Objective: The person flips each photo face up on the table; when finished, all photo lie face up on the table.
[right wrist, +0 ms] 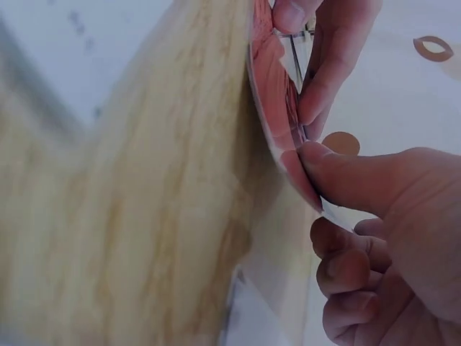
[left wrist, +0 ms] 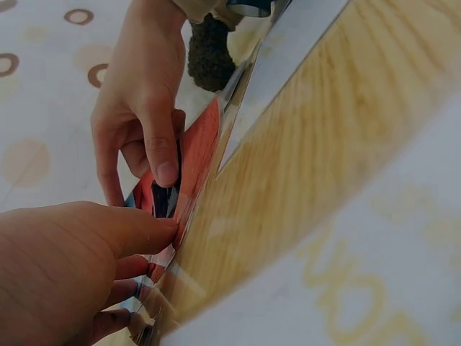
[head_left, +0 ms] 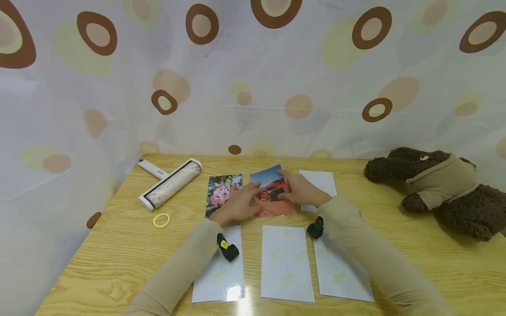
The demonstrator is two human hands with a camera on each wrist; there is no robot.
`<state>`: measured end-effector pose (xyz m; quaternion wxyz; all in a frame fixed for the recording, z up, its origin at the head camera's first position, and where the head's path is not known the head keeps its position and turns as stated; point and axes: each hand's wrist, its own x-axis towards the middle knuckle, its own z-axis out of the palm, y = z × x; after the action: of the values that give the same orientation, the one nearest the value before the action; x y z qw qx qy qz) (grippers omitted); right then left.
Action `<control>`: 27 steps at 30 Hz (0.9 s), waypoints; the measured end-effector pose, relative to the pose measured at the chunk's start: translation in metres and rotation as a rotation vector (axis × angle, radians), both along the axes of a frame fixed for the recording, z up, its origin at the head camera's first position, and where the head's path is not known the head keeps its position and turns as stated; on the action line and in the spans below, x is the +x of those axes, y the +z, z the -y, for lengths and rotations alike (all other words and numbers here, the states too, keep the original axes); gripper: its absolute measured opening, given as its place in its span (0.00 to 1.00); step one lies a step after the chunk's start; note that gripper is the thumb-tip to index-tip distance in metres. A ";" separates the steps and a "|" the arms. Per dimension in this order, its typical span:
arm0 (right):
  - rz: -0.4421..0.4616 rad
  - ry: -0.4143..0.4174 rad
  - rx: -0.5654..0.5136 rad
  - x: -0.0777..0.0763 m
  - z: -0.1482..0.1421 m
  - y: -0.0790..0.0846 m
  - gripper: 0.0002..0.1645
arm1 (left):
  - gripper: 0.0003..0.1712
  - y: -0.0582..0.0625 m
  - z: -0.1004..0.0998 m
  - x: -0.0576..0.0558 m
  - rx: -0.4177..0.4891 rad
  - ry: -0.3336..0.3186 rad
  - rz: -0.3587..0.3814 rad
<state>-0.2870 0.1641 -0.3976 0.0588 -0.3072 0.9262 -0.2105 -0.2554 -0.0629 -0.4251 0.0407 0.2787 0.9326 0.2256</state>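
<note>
A glossy photo print (head_left: 272, 210) of a dark vehicle on red sand under blue sky lies at the back of the table, slightly turned. My right hand (head_left: 306, 188) holds its right side, the thumb (right wrist: 338, 173) on the picture face and the other fingers curled by the edge. That edge bows up a little in the right wrist view. From the left, my left hand (head_left: 241, 204) rests its fingertips and thumb on the same print. Beside it lies a pink flower photo (head_left: 217, 195), partly covered by the left hand.
White card backs (head_left: 286, 263) with faint yellow marks lie in the front row; another white card (head_left: 318, 180) sits behind the right hand. A lint roller (head_left: 170, 186) and a yellow ring (head_left: 161, 220) are at left. A brown teddy bear (head_left: 446, 188) lies at right.
</note>
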 end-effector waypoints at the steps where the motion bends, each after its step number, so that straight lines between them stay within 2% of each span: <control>1: 0.007 -0.005 0.000 0.000 0.000 -0.001 0.45 | 0.32 0.000 0.000 0.000 -0.004 -0.002 0.003; 18: 0.132 -0.091 0.032 -0.007 0.000 -0.009 0.42 | 0.32 -0.003 0.003 -0.003 -0.024 -0.009 0.027; 27: 0.170 -0.056 0.049 -0.008 0.001 -0.007 0.40 | 0.32 -0.001 0.006 -0.004 -0.005 -0.023 0.037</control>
<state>-0.2954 0.1632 -0.4044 0.1390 -0.2607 0.9310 -0.2145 -0.2593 -0.0686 -0.4262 0.0613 0.2853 0.9290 0.2278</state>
